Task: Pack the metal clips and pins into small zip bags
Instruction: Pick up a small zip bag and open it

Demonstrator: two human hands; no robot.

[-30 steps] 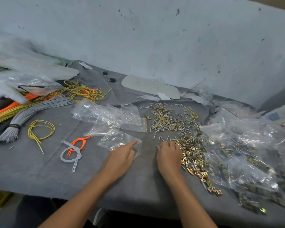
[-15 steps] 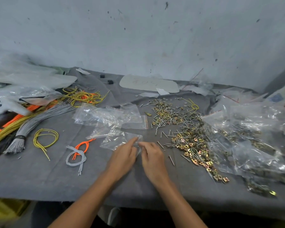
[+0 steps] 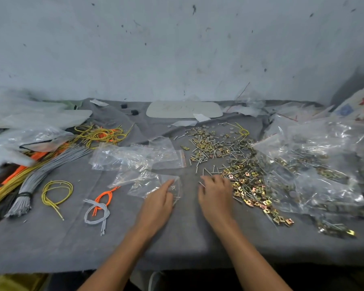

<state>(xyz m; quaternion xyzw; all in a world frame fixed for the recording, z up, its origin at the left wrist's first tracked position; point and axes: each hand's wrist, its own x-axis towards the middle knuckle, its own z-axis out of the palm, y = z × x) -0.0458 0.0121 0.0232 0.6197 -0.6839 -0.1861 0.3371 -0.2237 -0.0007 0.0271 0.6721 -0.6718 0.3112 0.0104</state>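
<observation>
Clear small zip bag [image 3: 156, 184] stays pinned under your left hand [image 3: 159, 203], its fingers pressed together, while your right hand [image 3: 215, 196] has gone back to the loose silver pins [image 3: 210, 172], fingers curled on them, fetching the next lot.

No legible text anywhere; only faint, unreadable reddish marks on the white board [image 3: 184, 109].
</observation>
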